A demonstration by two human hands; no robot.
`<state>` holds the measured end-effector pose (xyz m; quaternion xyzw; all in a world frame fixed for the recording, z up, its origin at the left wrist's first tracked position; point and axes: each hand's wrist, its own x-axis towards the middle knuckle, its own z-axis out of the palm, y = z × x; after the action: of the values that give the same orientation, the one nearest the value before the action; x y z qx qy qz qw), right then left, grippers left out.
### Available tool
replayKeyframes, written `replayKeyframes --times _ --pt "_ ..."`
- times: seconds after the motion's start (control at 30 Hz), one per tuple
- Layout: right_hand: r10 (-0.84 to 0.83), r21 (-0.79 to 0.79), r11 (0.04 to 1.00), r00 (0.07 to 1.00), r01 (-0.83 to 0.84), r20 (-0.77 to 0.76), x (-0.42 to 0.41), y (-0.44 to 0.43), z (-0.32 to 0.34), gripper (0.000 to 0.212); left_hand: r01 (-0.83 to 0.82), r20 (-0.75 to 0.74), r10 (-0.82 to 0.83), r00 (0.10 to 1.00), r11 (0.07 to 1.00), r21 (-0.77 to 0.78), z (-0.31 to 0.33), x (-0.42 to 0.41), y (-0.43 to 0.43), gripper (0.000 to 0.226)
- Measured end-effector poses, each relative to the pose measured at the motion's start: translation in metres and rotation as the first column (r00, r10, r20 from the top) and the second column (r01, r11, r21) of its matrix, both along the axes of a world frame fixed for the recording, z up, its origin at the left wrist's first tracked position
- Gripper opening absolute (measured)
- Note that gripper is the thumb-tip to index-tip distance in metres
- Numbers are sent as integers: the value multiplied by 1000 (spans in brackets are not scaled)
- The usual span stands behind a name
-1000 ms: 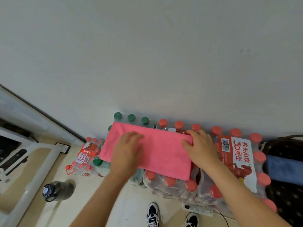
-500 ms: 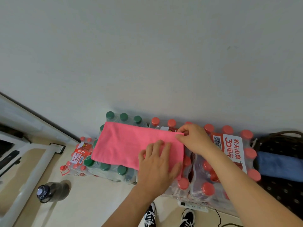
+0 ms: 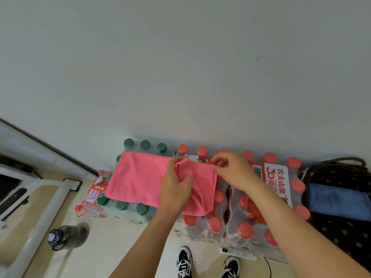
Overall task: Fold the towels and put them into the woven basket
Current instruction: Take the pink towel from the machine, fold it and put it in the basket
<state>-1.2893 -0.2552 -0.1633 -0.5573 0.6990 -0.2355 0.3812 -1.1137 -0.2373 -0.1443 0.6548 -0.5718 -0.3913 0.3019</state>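
Head view: pink towel lies on bottle packs, lower centre of frame.
Left hand: palm down, fingers curled, gripping a bunched fold of towel.
Right hand: thumb and forefinger pinch the towel's upper right corner.
Towel versus grip: flat part spreads left of both hands.
Right edge: dark container, possibly the basket, holds a blue towel.

Plain white wall; pale beige floor; white frame left.
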Motion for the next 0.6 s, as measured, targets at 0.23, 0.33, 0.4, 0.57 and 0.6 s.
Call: replayKeyframes --times 0.23,0.33,0.4,0.57,0.6 --pt "91 -27 995 969 -99 -228 6 -1 -3 25 39 -77 -44 996 997 -66 -5 -1 12 52" --pt "107 10 994 958 -108 -267 10 -3 -3 24 51 -93 -58 994 996 -72 -5 -3 15 53" --pt "112 16 994 955 -112 -273 13 -4 -2 19 90 -53 -95 994 992 -88 -5 -6 15 53" --pt "149 9 988 945 -153 -292 14 -4 2 8 333 46 -330 943 940 -74 -6 -23 16 60" --pt "150 12 988 947 -153 -286 12 -5 1 11 387 104 -379 920 918 -80 -8 -26 19 66"
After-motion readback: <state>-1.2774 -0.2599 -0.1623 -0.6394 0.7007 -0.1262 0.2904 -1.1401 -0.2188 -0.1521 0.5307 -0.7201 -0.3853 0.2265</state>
